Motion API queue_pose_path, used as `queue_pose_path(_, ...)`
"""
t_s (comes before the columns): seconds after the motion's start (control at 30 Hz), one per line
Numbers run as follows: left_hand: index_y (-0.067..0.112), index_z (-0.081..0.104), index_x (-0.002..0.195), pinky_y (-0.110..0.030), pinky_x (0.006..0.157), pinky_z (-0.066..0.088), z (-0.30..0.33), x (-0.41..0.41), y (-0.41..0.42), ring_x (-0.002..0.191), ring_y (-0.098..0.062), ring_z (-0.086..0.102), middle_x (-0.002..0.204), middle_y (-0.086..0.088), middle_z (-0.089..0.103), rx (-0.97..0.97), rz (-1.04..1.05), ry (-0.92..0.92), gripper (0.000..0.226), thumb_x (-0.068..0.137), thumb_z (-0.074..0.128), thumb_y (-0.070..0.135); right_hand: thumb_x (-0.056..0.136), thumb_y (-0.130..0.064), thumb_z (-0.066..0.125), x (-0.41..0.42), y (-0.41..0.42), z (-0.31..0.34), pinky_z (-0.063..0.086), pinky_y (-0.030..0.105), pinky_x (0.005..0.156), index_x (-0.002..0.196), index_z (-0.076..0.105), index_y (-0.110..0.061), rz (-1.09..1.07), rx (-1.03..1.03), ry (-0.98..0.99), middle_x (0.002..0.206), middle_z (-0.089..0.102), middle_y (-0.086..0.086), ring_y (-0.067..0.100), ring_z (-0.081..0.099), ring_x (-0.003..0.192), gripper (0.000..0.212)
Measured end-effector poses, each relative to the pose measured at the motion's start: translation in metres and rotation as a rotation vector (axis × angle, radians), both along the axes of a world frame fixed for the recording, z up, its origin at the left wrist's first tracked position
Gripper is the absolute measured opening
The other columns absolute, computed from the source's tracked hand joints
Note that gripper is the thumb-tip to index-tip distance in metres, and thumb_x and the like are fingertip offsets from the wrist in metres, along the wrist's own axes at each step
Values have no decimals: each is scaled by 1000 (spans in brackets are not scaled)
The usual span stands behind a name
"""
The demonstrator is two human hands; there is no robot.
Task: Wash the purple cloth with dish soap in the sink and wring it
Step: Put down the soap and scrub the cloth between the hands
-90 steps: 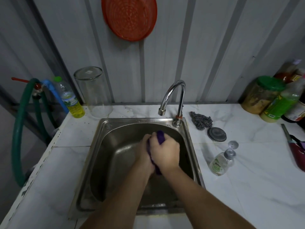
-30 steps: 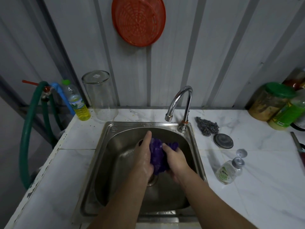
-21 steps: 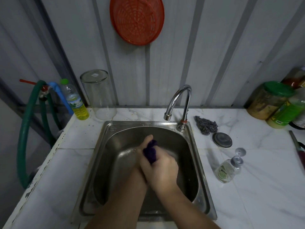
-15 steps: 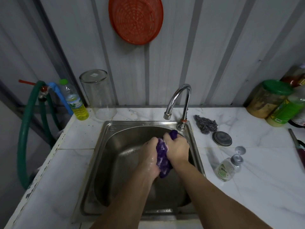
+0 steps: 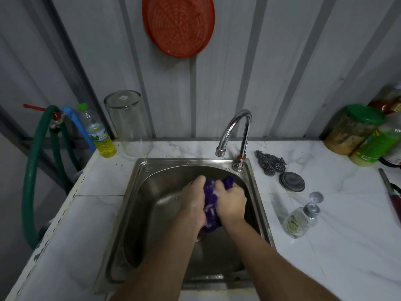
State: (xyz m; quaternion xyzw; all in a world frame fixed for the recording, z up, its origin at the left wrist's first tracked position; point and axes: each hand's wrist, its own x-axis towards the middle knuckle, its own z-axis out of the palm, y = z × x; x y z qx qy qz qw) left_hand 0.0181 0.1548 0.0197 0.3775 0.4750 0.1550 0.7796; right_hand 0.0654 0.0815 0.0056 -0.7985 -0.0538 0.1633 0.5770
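The purple cloth (image 5: 210,198) is bunched up and streaked with white suds, squeezed between both hands over the steel sink (image 5: 141,192). My left hand (image 5: 193,202) grips its left side and my right hand (image 5: 231,203) grips its right side; a purple corner sticks out above the right knuckles. The dish soap bottle (image 5: 298,221), a small clear pump bottle with a green label, lies tipped on the counter right of the sink. Most of the cloth is hidden by my fingers.
The curved tap (image 5: 236,131) stands at the sink's back right with no water running. A steel scourer (image 5: 271,162) and a round lid (image 5: 291,181) lie right of it. A yellow-liquid bottle (image 5: 99,135) and an upturned glass jar (image 5: 129,122) stand back left; jars crowd the far right.
Both hands keep rubbing the cloth, shifting between the sink's middle and its back right. They now hold it slightly lower than half a second ago, with more suds showing.
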Motion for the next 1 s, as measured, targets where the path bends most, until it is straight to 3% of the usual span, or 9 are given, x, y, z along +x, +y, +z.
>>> queue_pose_path(0.1, 14, 52, 53, -28, 51, 41, -3, 0, 21, 46, -16, 46, 42, 1, 51, 36, 87, -9, 38, 90, 60, 14, 71, -51, 59, -39, 2, 1, 43, 26, 48, 58, 63, -27, 137, 92, -120, 46, 60, -9, 1, 53, 44, 27)
queue_pose_path(0.2, 17, 45, 52, -27, 51, 39, -6, -7, 22, 42, -14, 43, 45, 1, 44, -6, 98, -92, 43, 94, 58, 16, 75, -54, 56, -45, 13, 8, 48, 30, 51, 65, 63, -21, 162, 76, -213, 52, 63, -1, 11, 60, 50, 35)
queue_pose_path(0.3, 16, 54, 53, -31, 60, 49, -12, -4, 5, 50, -20, 54, 51, -3, 52, -58, 87, -84, 33, 85, 63, 20, 83, -48, 58, -10, 19, 16, 56, 35, 64, 64, 63, -15, 83, -27, -114, 64, 69, 5, 25, 68, 66, 38)
queue_pose_path(0.4, 18, 64, 52, -38, 69, 54, -5, 3, -1, 56, -21, 61, 56, -2, 61, 14, 20, -44, 21, 73, 66, 21, 93, -38, 61, 14, 9, 17, 51, 27, 61, 72, 66, -17, 69, -107, -12, 70, 70, 4, 20, 68, 67, 30)
queue_pose_path(0.5, 15, 61, 55, -20, 48, 48, -8, 3, 15, 41, -14, 54, 45, 4, 57, 106, 91, -15, 25, 80, 65, 17, 86, -41, 62, -9, 3, 10, 59, 36, 70, 72, 68, -15, 115, -12, -71, 72, 73, 7, 24, 72, 72, 30)
queue_pose_path(0.57, 16, 53, 60, -15, 39, 40, -12, -4, 22, 41, -8, 47, 42, 9, 50, 170, 50, -79, 32, 92, 55, 11, 77, -50, 57, -39, 6, 9, 56, 35, 60, 65, 65, -19, 177, 34, -163, 59, 68, -1, 19, 68, 61, 35)
queue_pose_path(0.67, 18, 45, 61, -24, 50, 43, -13, -7, 12, 39, -10, 46, 49, 2, 46, 54, 47, -138, 37, 97, 48, 14, 76, -57, 53, -42, 14, 14, 53, 31, 58, 62, 60, -20, 114, -17, -185, 57, 66, -3, 20, 66, 61, 40)
queue_pose_path(0.83, 17, 63, 49, -38, 65, 50, -8, 1, -11, 58, -24, 58, 53, -3, 59, -2, 67, -20, 20, 69, 63, 17, 89, -38, 63, 10, -1, 16, 49, 32, 63, 63, 60, -19, 66, -51, 53, 66, 66, 3, 19, 63, 64, 32)
queue_pose_path(1.0, 14, 54, 34, -35, 63, 42, -16, 0, 17, 58, -27, 44, 39, 2, 49, 89, 135, 13, 51, 84, 61, 12, 72, -53, 56, -43, 2, -1, 53, 34, 57, 64, 66, -25, 172, 41, -106, 57, 67, 1, 16, 67, 59, 31)
